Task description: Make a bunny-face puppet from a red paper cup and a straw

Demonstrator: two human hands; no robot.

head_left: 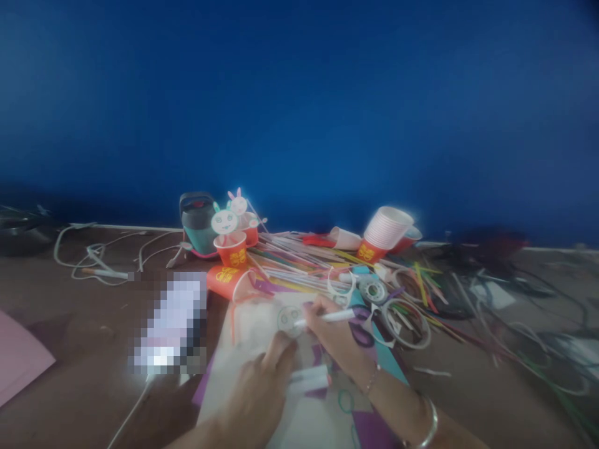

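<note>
White paper (219,380) lies in front of me over purple and teal sheets. My right hand (326,321) is closed round a white marker (341,315), whose tip is at a small round face drawing (287,319). Just below that drawing, my left hand (262,380) rests on the paper with its fingers bent; what its fingertips hold, if anything, is hidden. Another white marker (309,379) lies between the hands. Purple scissors (362,327) are partly seen beside my right wrist.
Behind the paper are red cups (231,249) with rabbit faces (224,221), many coloured sticks (294,265), stacked cups (386,227) and a tape roll (373,289). A blurred phone (171,321) with a cable lies left; pink paper (21,358) is farther left.
</note>
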